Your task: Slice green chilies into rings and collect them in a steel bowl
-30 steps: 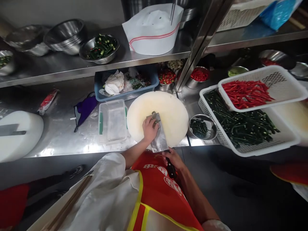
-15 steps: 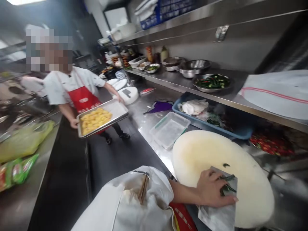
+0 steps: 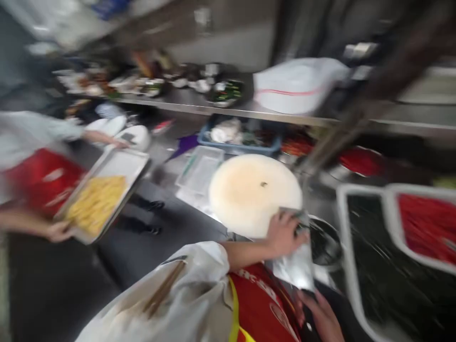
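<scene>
The picture is smeared by motion. My left hand lies flat, fingers out, on the broad blade of a cleaver, with a few green chili bits under the fingertips. The blade hangs over the front right edge of a round white cutting board, beside a steel bowl. My right hand is low by my red apron, closed round the cleaver's dark handle. One small green bit lies on the middle of the board.
On the right stand a white basket of green chilies and one of red chilies. A clear plastic box and a blue tub sit beyond the board. At left a co-worker carries a tray of yellow food.
The view has swung back from the left toward the board. My left hand and the cleaver blade have slid to the board's right edge, next to the steel bowl. The co-worker has come closer.
</scene>
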Motion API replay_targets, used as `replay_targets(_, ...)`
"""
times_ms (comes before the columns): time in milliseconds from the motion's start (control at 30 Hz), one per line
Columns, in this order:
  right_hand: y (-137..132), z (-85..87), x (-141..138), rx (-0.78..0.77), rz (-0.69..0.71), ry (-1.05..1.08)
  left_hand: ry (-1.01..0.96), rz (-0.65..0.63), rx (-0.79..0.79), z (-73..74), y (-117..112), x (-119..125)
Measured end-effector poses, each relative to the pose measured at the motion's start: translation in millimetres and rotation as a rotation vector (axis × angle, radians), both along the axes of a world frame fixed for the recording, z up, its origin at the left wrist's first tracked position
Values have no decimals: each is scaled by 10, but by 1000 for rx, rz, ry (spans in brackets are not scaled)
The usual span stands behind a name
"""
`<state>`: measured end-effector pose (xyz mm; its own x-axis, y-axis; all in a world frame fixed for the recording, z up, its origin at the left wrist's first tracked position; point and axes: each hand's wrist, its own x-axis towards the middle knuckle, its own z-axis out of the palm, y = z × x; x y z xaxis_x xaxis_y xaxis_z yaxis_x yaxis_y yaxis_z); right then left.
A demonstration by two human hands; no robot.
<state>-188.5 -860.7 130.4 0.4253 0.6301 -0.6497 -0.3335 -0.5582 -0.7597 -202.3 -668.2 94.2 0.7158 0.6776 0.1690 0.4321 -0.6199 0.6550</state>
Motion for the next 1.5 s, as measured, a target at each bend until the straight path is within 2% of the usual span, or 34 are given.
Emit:
replay_targets(67,-230,108,-172,28,-170,135,8,-92,-42,86,-185,120)
replay_targets(167,-346,246,-231,81,-432,272,46,-248,-50,123,-413,338)
replay_targets(267,-420,337,-207,103,-564,331,116,-341,-34,99,-564,499)
replay_targets(400,-521,419,-158,84,-502,334,230,-311,-14,-18,-509,691)
replay_targets(500,-592,467,-118,18,-459,307,319,-265,-3,-141,-377,812)
replay_targets(600,-688,500,-95,-58,-410,251,374,-272,2,-228,-295,859)
replay_targets(700,-803,534,-69,-95,-376,141,366,-327,12,-225,-273,823)
replay_targets(800,-912,560,-24,-97,-338,77,354,-439,14,-125,-200,758)
replay_targets(867,-973,563,7,-96,-315,56,359,-516,-14,-19,-33,733)
replay_targets(933,-1020,555,25,-101,-308,43,351,-471,-33,103,281,719)
replay_targets(967,-1035,553,26,-105,-308,38,341,-387,-28,160,489,707)
replay_targets(1033,-1046,562,11,-106,-311,23,336,-133,15,242,954,655)
replay_targets(1100,-1033,591,-15,-93,-320,-6,407,113,50,247,1375,561)
replay_targets(1167,-1008,628,-33,-78,-328,-41,508,185,52,173,1625,445)
replay_targets(1200,-995,643,-33,-75,-330,-58,532,178,56,121,1662,390)
replay_targets(1233,-985,654,-27,-76,-324,-73,534,145,60,70,1639,341)
replay_targets(1300,-974,662,1,-82,-303,-105,459,43,62,-2,1438,286)
replay_targets(1433,-962,668,78,-93,-246,-173,142,-252,19,18,746,395)
replay_targets(1500,-943,692,104,-112,-228,-208,108,-422,15,55,431,521)
